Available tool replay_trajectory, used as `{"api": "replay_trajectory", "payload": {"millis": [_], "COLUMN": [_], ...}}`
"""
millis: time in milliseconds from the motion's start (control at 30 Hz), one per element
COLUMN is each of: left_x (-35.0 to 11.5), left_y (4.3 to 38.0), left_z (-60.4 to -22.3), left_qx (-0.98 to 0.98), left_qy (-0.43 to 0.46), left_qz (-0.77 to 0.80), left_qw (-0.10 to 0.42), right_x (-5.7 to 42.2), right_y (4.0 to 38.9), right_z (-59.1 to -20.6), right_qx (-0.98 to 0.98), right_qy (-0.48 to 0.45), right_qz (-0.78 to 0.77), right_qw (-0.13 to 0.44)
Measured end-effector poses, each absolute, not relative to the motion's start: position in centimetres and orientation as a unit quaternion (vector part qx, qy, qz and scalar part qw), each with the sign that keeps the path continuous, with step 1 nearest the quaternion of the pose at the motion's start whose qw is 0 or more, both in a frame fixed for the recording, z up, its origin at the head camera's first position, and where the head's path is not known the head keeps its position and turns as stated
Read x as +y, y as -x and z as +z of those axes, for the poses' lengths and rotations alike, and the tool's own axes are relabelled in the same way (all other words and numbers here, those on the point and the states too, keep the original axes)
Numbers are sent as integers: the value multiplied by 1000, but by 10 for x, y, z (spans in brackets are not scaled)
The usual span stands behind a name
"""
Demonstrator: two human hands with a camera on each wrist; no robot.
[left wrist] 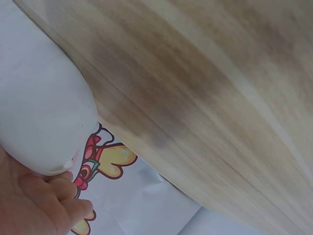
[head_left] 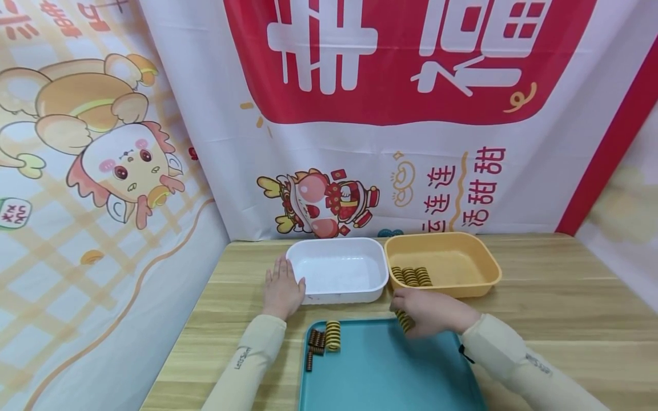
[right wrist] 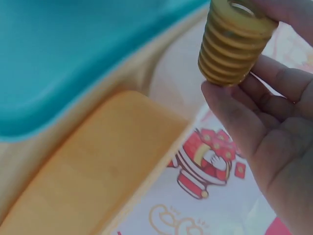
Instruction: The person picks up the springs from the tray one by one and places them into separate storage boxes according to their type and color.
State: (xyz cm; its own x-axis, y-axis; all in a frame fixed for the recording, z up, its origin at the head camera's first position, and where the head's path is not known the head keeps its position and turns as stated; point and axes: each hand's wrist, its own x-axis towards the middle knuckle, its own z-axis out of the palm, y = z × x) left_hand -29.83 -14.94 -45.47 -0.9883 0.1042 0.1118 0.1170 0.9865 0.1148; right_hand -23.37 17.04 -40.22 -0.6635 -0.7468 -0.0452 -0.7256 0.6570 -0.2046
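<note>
Right sleeve (head_left: 514,357) slants inward, right hand (head_left: 432,312) pinching a yellow spring (right wrist: 232,51).

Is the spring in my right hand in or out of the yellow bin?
Out: the head view shows the right hand holding the spring in front of the yellow bin.

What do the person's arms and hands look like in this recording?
Both hands, left and right, are bare, without gloves. The left sleeve is long and cream, with dark lettering that seems to read "Let's Slim". The right sleeve matches; its lettering is too blurred to read.
</note>
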Motion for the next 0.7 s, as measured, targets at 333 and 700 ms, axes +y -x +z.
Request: {"api": "replay_trajectory", "payload": {"millis": [333, 700], "left_x": [-149, -150], "left_y": [299, 299], "left_z": [-454, -457], "left_qx": [-996, -994], "left_qy": [55, 60], "left_qz": [-55, -70], "left_qw": [52, 56], "right_x": [185, 201], "right_y": [238, 255], "right_z": [-373, -380], "right_qx": [890, 864], "right_qy": [412, 382], "right_qz": [-186, -328], "right_qw": [55, -27]}}
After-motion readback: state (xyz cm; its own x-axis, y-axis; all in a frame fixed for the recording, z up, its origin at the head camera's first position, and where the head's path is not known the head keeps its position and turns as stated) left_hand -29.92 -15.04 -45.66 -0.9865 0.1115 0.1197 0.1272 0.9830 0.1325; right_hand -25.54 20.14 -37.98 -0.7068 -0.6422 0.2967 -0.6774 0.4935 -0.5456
